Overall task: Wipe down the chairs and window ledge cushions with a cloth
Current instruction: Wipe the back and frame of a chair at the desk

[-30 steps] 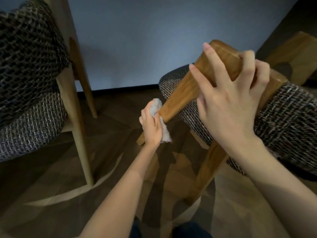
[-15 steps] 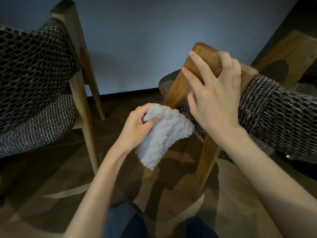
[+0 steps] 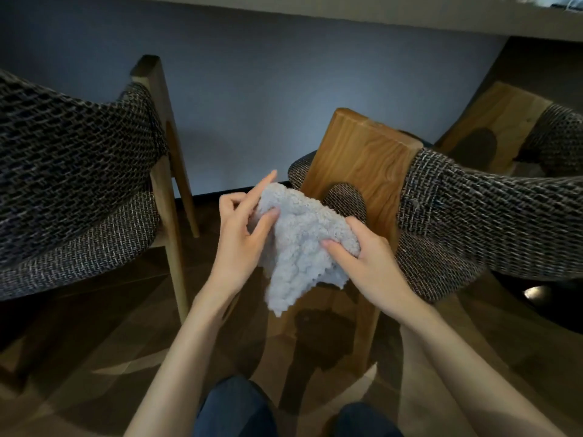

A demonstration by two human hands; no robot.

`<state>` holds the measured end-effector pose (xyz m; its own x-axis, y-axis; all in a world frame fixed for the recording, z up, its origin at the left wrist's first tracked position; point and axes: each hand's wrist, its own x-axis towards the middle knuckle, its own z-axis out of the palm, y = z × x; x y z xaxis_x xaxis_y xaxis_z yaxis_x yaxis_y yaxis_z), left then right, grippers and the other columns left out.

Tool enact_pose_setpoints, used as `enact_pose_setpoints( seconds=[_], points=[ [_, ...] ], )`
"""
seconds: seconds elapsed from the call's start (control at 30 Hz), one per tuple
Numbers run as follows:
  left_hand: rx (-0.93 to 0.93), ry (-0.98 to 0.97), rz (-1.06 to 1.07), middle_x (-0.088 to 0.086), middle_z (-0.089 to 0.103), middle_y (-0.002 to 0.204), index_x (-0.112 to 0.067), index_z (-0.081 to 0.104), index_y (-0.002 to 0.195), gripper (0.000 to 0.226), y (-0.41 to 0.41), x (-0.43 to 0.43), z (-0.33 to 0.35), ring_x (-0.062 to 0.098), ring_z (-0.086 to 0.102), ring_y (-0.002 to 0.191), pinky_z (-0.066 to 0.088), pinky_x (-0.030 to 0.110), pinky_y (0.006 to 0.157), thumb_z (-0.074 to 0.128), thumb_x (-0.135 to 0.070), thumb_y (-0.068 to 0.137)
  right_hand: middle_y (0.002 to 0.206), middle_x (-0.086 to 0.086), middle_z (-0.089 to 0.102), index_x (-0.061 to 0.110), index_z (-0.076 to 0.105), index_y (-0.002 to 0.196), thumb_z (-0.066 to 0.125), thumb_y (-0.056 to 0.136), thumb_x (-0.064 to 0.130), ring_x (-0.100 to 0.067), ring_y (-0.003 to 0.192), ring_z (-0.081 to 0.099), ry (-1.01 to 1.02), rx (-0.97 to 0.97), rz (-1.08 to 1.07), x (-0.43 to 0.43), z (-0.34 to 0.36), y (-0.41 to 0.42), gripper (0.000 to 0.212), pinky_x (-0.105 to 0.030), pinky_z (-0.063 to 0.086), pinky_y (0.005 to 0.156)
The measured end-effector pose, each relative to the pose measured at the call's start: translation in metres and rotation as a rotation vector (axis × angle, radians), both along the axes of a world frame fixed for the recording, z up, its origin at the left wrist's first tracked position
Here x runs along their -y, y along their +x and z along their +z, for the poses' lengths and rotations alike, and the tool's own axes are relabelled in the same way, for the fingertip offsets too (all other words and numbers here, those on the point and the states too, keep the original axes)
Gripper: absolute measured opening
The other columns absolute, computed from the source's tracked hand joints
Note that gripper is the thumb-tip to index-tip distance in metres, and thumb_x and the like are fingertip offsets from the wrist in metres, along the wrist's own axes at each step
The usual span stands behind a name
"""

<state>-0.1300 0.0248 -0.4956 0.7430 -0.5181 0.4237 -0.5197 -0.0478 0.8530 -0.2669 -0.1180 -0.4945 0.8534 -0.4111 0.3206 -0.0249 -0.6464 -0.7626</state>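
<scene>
A fluffy pale grey cloth (image 3: 299,238) hangs between both hands in the middle of the view, its lower corner dangling. My left hand (image 3: 241,238) pinches its left edge, index finger pointing up. My right hand (image 3: 366,257) grips its right side. Just behind the cloth stands a wooden chair post (image 3: 369,165) joined to a dark woven tweed backrest and seat (image 3: 467,209) on the right. A second chair with the same tweed upholstery (image 3: 69,190) and a lighter wooden leg (image 3: 172,247) fills the left side.
A blue-grey wall (image 3: 268,99) rises behind the chairs, with a pale ledge (image 3: 378,14) along the top. A third wooden chair post (image 3: 492,121) shows at the far right. Dark wood flooring (image 3: 126,348) lies below, and my knees in dark trousers (image 3: 236,408) sit at the bottom edge.
My right hand has let go of the chair post and taken hold of the cloth. My left hand lifted the cloth off the chair leg up to the centre. The view tilted upward.
</scene>
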Motion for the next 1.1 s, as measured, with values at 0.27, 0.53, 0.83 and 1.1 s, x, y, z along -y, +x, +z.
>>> enact_pose_setpoints(
  seconds=[0.27,0.53,0.83,1.1],
  points=[
    [-0.072,0.13,-0.038,-0.016,0.063,0.096,-0.031,0.06,0.096,0.023,-0.01,-0.036,-0.015,-0.003,0.06,0.095,0.05,0.014,0.084,0.066,-0.012,0.086,0.085,0.014,0.064,0.028,0.06,0.082,0.044,0.089,0.064,0.0,0.076,0.062,0.078,-0.195,0.048,-0.012,-0.01,-0.021,0.04,-0.025,0.048,0.066],
    [0.201,0.43,-0.257,-0.035,0.058,0.099,-0.051,0.06,0.087,0.031,-0.015,-0.053,0.006,-0.003,0.044,0.105,0.011,0.024,0.093,0.06,-0.02,0.09,0.127,0.024,0.042,0.042,0.053,0.129,0.07,0.085,0.025,-0.004,0.085,0.054,-0.006,-0.27,0.168,-0.027,-0.018,-0.028,0.049,-0.016,0.05,0.069],
    [0.58,0.444,-0.066,-0.023,0.06,0.096,-0.037,0.066,0.094,0.019,-0.008,-0.053,0.008,0.0,0.031,0.089,0.015,0.023,0.074,0.062,-0.02,0.089,0.072,0.016,0.053,0.035,0.059,0.097,0.062,0.09,0.036,0.003,0.062,0.054,-0.346,-0.194,-0.214,-0.045,-0.022,-0.013,0.008,-0.01,0.036,0.048],
    [0.439,0.188,0.263,-0.005,0.069,0.103,-0.021,0.07,0.103,0.017,0.029,0.025,0.016,0.013,0.056,0.092,0.032,0.008,0.07,0.058,-0.015,0.093,0.097,-0.001,0.07,0.019,0.057,0.105,0.055,0.096,0.019,-0.004,0.087,0.065,0.219,0.29,-0.493,-0.037,-0.019,0.048,0.009,-0.011,0.048,0.066]
  ],
)
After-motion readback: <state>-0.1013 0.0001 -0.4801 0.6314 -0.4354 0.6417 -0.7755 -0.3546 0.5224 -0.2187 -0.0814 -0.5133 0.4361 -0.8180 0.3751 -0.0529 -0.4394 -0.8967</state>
